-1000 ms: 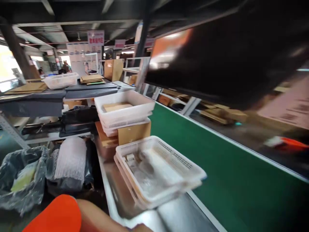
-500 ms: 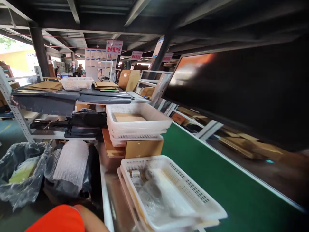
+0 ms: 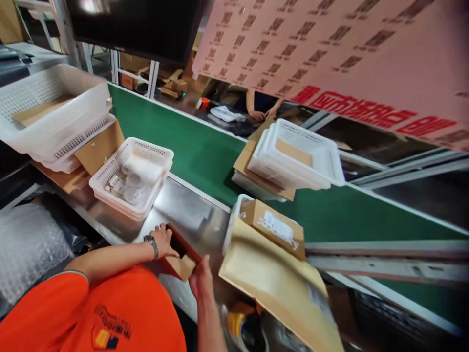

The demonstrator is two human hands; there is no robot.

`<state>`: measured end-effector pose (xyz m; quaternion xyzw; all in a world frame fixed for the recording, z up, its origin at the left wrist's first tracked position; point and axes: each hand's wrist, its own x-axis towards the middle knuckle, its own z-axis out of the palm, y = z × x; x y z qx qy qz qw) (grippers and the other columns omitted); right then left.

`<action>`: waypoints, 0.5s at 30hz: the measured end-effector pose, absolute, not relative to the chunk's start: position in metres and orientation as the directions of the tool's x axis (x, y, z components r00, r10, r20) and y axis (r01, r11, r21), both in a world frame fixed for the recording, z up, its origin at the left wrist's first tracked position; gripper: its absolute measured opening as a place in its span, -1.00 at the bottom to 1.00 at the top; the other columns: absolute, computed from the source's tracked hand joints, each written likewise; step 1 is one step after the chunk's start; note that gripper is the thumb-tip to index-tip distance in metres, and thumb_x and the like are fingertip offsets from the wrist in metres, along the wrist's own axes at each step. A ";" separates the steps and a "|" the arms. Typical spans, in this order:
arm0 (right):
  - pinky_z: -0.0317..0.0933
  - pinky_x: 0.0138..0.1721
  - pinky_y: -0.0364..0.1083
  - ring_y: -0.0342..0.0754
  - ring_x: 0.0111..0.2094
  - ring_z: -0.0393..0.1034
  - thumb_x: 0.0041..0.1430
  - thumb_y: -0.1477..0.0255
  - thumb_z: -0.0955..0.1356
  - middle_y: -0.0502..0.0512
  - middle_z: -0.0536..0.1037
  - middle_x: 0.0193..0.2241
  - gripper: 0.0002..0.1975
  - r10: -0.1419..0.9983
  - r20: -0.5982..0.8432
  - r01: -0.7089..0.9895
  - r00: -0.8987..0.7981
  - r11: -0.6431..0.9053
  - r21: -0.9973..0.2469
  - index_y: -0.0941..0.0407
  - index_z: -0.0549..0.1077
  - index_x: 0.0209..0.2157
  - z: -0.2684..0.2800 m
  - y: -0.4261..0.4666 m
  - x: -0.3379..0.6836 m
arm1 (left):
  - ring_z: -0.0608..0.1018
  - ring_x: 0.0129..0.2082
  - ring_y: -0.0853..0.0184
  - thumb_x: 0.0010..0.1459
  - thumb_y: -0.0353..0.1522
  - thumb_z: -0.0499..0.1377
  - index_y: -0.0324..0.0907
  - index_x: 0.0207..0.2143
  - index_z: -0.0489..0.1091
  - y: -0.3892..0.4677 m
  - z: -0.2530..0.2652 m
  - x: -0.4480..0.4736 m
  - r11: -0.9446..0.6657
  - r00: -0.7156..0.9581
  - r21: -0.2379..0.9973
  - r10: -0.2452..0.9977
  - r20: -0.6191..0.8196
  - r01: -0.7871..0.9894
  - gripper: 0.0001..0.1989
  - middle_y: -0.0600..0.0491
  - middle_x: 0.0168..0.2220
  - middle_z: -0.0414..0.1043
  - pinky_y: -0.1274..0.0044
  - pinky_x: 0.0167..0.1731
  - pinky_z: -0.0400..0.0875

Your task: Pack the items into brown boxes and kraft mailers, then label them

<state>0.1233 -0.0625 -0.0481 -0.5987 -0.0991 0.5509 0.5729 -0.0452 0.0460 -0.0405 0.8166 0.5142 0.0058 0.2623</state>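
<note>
Both hands have come into view: left hand (image 3: 163,241) and right hand (image 3: 201,281) now grip a small open brown cardboard box (image 3: 179,256) between them

The small box (image 3: 179,256) between the left hand (image 3: 163,240) and the right hand (image 3: 201,281) is brown, with a dark inside. The sleeve (image 3: 98,313) is bright orange with a small yellow and blue badge. The watch (image 3: 151,243) is silver and black. The tabletop (image 3: 183,210) is shiny grey. The belt (image 3: 190,146) along its far edge is green. The baskets (image 3: 134,176) are white with little holes. The big envelope (image 3: 271,278) is tan. The board (image 3: 330,54) above is pink with rows of dark marks and red letters.
</note>
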 end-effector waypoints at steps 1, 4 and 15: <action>0.62 -0.05 0.20 0.27 -0.12 0.70 -0.09 -0.39 0.56 0.25 0.77 -0.19 -0.17 0.738 -0.544 -0.546 0.399 -0.286 -0.788 0.10 0.73 -0.16 -0.053 -0.061 0.122 | 0.66 0.27 -0.39 0.07 0.14 0.62 -0.23 0.25 0.59 0.046 -0.047 -0.046 -0.339 0.476 0.455 0.849 -0.230 0.823 -0.11 -0.57 0.32 0.49 -0.02 0.20 0.69; 0.58 0.01 0.12 0.21 -0.06 0.67 -0.09 -0.14 0.59 0.20 0.77 -0.12 -0.36 0.692 -0.519 -0.541 0.501 -0.218 -0.812 0.08 0.71 -0.16 -0.068 -0.063 0.119 | 0.42 0.55 -0.43 0.05 0.08 0.66 -0.22 0.29 0.53 0.041 -0.067 -0.051 -0.443 0.541 0.515 0.840 -0.048 0.734 -0.08 -0.55 0.56 0.27 -0.21 0.53 0.34; 0.57 -0.03 0.14 0.19 -0.08 0.64 -0.25 -0.09 0.67 0.17 0.73 0.01 -0.06 0.624 -0.522 -0.388 0.582 -0.351 -0.852 0.00 0.56 0.18 -0.087 -0.082 0.103 | 0.42 0.60 -0.07 0.62 -0.18 0.21 -0.15 0.38 0.60 0.037 -0.083 -0.053 -0.803 0.852 0.401 0.514 0.093 0.441 -0.56 -0.28 0.52 0.46 -0.05 0.60 0.29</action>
